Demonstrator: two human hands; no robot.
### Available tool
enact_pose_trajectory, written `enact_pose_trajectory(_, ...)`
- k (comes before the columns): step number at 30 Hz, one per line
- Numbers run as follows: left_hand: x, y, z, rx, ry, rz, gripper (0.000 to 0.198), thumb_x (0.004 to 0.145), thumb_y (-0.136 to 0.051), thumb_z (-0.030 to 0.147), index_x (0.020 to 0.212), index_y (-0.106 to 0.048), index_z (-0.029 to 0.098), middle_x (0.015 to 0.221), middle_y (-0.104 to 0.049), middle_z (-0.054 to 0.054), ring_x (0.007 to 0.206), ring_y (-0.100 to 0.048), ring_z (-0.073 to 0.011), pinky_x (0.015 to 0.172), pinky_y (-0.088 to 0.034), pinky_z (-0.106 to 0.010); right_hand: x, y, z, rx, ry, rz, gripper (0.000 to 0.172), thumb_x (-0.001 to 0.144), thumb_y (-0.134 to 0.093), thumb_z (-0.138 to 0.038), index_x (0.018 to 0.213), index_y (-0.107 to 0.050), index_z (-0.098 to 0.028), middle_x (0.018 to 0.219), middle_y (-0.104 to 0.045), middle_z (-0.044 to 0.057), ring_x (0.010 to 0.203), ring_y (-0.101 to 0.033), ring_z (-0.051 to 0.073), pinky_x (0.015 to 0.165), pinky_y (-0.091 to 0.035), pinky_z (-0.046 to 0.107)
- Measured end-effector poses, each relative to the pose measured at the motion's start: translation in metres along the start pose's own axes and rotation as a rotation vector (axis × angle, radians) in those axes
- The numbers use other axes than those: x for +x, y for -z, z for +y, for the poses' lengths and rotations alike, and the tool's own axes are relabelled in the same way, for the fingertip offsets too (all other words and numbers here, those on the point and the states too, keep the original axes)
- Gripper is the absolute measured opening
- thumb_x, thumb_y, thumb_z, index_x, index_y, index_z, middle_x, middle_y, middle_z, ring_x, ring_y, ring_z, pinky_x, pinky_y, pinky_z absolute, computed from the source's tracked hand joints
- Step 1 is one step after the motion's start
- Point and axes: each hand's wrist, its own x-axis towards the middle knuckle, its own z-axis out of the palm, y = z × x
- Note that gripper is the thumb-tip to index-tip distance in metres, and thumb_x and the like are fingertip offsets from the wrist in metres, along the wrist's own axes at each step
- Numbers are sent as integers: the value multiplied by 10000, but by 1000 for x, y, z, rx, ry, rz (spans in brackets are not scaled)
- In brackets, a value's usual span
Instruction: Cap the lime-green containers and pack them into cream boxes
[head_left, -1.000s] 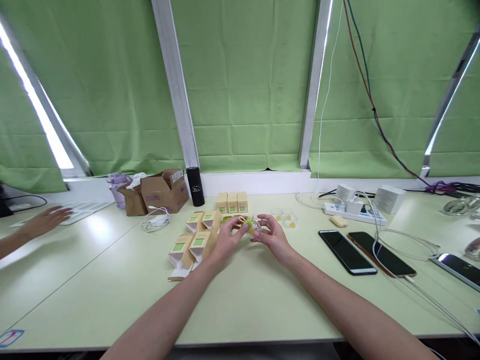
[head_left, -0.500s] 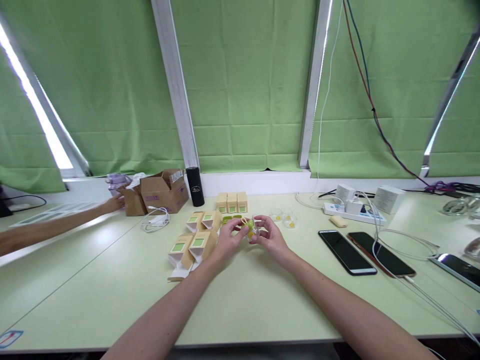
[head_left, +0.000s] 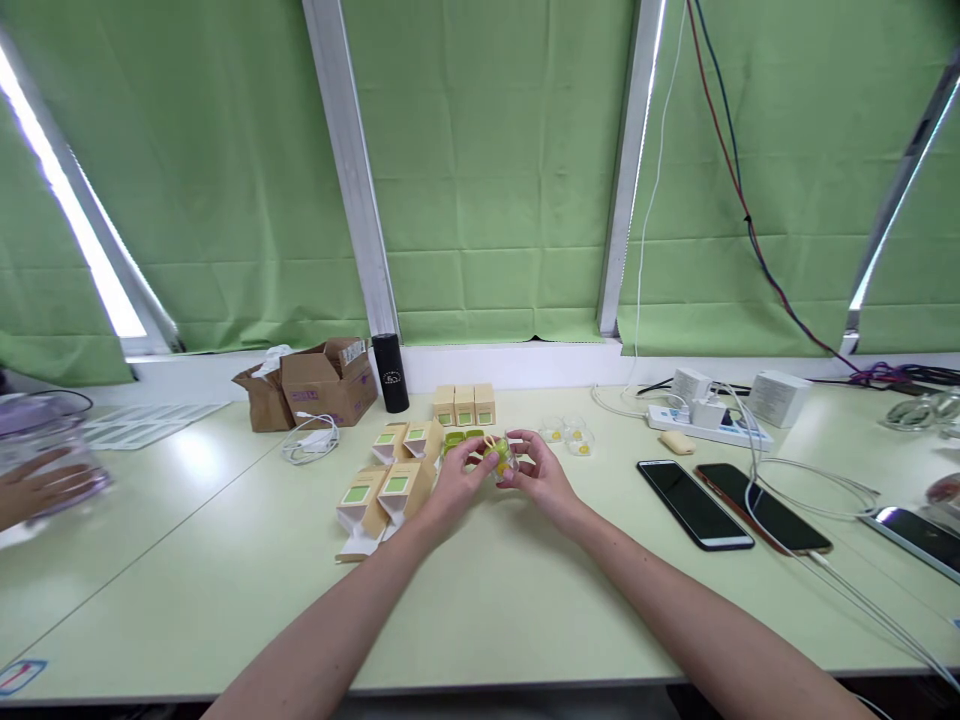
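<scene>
My left hand (head_left: pixel 459 482) pinches a small green round item with a yellow loop (head_left: pixel 500 453) in front of me. Fingers of my right hand (head_left: pixel 546 482) close on its other side, where clear plastic shows around the green; how the two parts fit is too small to tell. Just behind my left hand, green pieces (head_left: pixel 454 438) lie on the table. Open cream boxes with green windows (head_left: pixel 405 482) stand to the left of it. Clear round cases with yellow spots (head_left: pixel 576 436) sit beyond my right hand.
Three closed cream boxes (head_left: pixel 464 405) and a black bottle (head_left: pixel 390 373) stand at the back, near an open cardboard box (head_left: pixel 330 382). Phones (head_left: pixel 694 504), cables and a power strip (head_left: pixel 709 425) lie right. A co-worker's hand (head_left: pixel 49 487) holds a clear purple-tinted container far left.
The co-worker's hand has drawn the purple-tinted container from beside the cardboard box to the left edge. My hands stay in place, with the green item turned slightly.
</scene>
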Motion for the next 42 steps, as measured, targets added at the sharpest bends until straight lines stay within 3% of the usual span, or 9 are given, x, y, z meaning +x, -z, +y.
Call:
enact_pose_trajectory(16, 0, -2, 1, 25, -31, -10, 366, 904, -662, 536, 1082, -708, 220, 1096, -743, -88, 1023, -689, -254, 861, -548, -339, 0, -2, 0, -18, 22, 20, 539, 760, -846, -351, 1222, -572, -307, 1173, -562, 23, 839, -664, 136, 844, -651, 450)
enact_pose_trajectory(42, -2, -4, 0, 43, -40, 25, 350, 891, -685, 432, 1173, -612, 237, 1220, -679, -90, 1071, -656, -227, 928, -559, -364, -1, -3, -6, -12, 28, 21, 490, 798, -826, -463, 1215, -626, -301, 1203, -599, 33, 891, -702, 161, 927, -643, 488)
